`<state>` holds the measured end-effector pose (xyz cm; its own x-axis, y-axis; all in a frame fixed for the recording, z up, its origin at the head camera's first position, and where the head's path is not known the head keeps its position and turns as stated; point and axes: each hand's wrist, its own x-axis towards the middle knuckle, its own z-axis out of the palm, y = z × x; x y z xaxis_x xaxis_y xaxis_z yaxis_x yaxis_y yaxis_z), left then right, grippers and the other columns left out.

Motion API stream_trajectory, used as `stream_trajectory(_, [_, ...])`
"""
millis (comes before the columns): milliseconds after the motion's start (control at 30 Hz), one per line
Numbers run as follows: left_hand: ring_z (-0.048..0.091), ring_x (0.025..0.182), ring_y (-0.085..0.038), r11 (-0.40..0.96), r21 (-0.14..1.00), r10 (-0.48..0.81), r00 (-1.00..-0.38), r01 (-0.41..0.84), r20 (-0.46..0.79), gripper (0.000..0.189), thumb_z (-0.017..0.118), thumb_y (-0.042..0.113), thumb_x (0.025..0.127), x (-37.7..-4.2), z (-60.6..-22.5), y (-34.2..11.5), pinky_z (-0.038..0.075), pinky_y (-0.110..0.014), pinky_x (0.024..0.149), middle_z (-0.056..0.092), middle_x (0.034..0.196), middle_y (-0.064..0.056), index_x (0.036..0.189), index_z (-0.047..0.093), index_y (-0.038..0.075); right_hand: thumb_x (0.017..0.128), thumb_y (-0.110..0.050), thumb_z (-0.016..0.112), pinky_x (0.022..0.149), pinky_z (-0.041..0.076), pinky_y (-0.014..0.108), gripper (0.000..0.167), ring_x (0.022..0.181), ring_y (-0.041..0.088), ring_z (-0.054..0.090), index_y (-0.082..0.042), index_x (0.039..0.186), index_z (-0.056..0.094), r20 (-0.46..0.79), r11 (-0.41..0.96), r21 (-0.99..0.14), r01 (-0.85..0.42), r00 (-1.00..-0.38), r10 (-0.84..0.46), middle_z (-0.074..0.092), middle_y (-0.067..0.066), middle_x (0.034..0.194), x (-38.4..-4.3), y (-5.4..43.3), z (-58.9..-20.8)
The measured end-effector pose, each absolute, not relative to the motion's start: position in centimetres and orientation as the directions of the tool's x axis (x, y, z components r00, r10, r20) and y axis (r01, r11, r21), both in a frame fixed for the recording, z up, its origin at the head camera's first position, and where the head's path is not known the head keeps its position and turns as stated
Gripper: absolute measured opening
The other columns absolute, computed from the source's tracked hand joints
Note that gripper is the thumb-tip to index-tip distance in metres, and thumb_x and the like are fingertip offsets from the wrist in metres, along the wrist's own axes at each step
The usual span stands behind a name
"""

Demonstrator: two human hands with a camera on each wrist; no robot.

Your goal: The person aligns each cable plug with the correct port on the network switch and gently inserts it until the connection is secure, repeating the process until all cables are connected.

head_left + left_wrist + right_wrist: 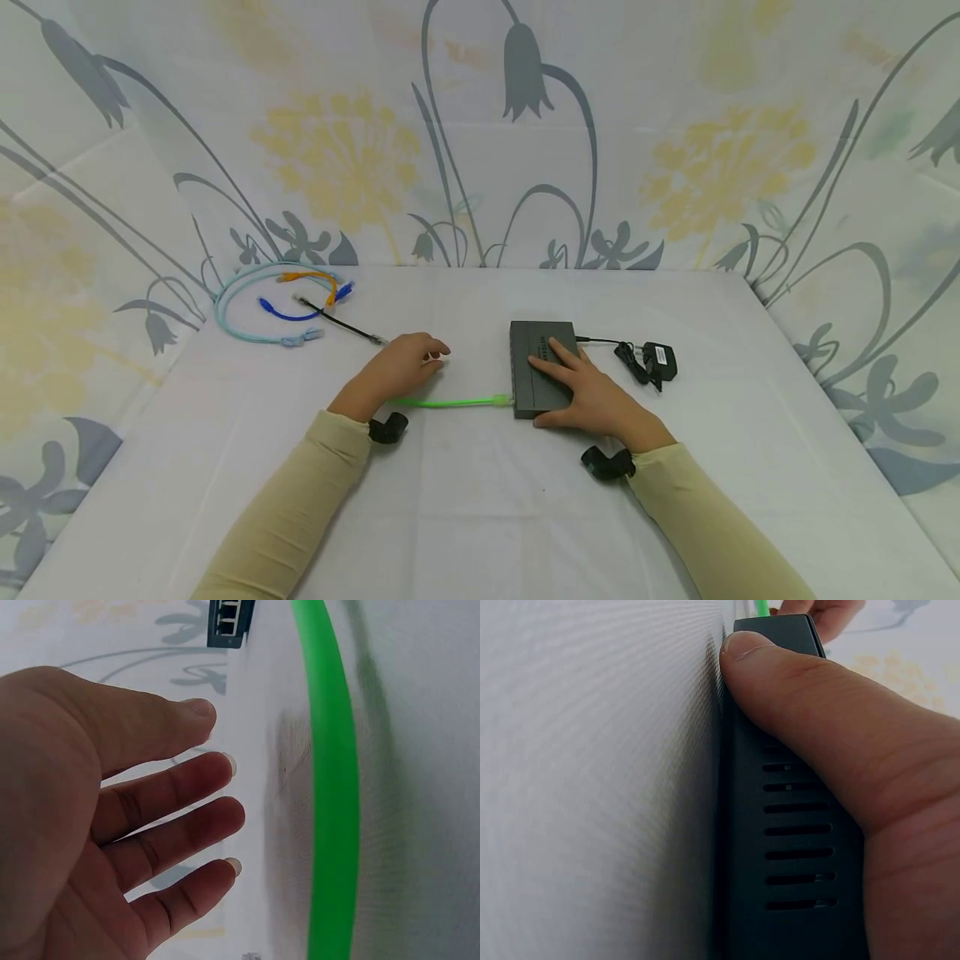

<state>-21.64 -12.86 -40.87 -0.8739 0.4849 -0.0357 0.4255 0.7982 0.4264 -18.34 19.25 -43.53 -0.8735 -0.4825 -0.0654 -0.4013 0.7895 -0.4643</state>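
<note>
- Dark box [529,385], NETGEAR-type lettering on top: flat on the bench [480,517], just right of the frame's centre. Row of ports faces left in the frame, so cables presumably can come in from that side.
- Green cable [453,404]: connector meets the box's left edge near its lower corner; looks plugged in, though contact depth can't be told. Runs left and goes out of sight under the left wrist; far end hidden.
- Right hand [596,402]: fingers spread over the box top, thumb laid along its lower side. Reads as steadying, likely because so light a box could slide when a plug is pushed.
- Left hand [397,371]: left of centre, fingers loose and apart, pinching nothing. The left wrist view shows a gap between fingertips and green cable.
- Power adapter [662,363]: right of the box, lead bunched beside it. Thin cord reaches the box's upper right edge, so power sits opposite the ports, probably out of the cables' way.
- Black cable [343,322]: slants toward the left hand, near end just beside it.
- Light-blue cable [223,310], blue cable [288,317], orange cable [330,287]: grouped at upper left, overlapping; perhaps parked within left-hand reach.
- Patterned cloth [480,150]: hangs behind everything.
</note>
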Motion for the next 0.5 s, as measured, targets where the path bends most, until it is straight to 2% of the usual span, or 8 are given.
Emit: stream_trajectory(500, [0.06, 0.113, -0.031, 0.813, 0.407, 0.453, -0.891, 0.417, 0.009, 0.029, 0.059, 0.015, 0.096, -22.5, -41.1, -14.6, 0.048, -0.045, 0.097, 0.065, 0.119, -0.013, 0.122, 0.065, 0.004, 0.074, -0.064, 0.073, 0.105, 0.028, 0.071, 0.092, 0.144, 0.055, 0.006, -0.038, 0.151, 0.031, -0.06, 0.79, -0.455, -0.411, -0.871, -0.488, 0.007, 0.005, 0.165, -18.3, 19.3, -43.4])
